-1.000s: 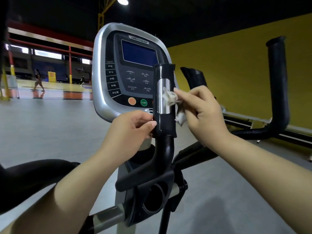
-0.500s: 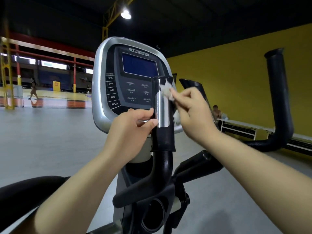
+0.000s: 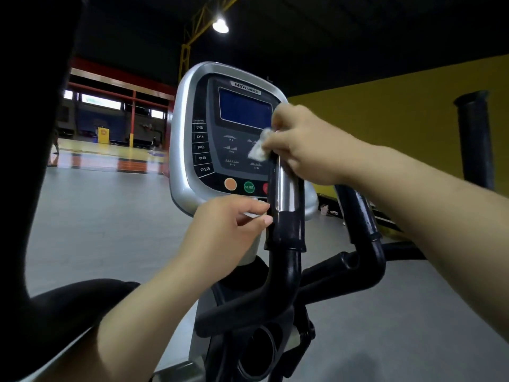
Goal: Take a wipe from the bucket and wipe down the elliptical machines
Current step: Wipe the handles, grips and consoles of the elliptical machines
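Note:
The elliptical's silver-rimmed console [image 3: 203,150] with a blue screen stands in the centre. In front of it rises a black upright handle with a chrome sensor strip [image 3: 285,188]. My right hand [image 3: 300,150] covers the top of that handle and pinches a crumpled white wipe [image 3: 259,147] against it. My left hand [image 3: 228,230] sits lower, fingertips touching the left side of the handle's black sleeve. The bucket is not in view.
A second black handle [image 3: 360,216] rises just right of the first. A tall moving arm [image 3: 473,139] stands at the far right, another dark arm [image 3: 33,188] fills the left edge. Grey gym floor and a yellow wall [image 3: 385,119] lie beyond.
My right hand has slid the wipe up from the chrome strip's middle to the top of the handle. My left hand has kept its place on the handle.

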A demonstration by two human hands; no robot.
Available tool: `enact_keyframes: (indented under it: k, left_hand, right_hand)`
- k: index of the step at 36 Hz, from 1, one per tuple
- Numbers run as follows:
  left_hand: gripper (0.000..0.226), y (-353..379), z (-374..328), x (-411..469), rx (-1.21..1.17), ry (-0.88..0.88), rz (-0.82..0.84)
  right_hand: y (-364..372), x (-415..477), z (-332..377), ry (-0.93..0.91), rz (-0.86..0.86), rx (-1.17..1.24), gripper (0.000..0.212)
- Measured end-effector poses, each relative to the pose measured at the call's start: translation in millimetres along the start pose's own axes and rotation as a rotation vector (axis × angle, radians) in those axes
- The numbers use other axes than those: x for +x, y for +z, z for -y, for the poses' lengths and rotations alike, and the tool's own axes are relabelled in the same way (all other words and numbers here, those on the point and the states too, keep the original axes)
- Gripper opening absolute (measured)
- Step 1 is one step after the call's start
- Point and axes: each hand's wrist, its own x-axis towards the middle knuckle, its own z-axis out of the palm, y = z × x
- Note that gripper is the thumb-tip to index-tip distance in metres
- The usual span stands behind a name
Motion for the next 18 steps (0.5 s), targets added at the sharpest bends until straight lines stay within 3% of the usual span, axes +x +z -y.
enact_keyframes:
  k: [4, 10, 15, 18]
  left_hand:
    - [0.019, -9, 2, -6, 0.052, -0.026, -0.076]
    - [0.013, -13, 9, -8, 0.109, -0.093, -0.158]
    - [0.015, -11, 2, -12, 0.093, -0.085, -0.142]
    - [0.013, -8, -5, -13, 0.035, -0.068, -0.104]
  right_hand:
    - [7, -13, 20, -0.122, 0.117, -0.077, 0.021]
    - [23, -61, 46, -0.269, 0.087, 0.043, 0.019]
    - [32, -95, 55, -0.198, 0.043, 0.225, 0.042]
    - [40, -115, 61, -0.107, -0.091, 0.316, 0.045]
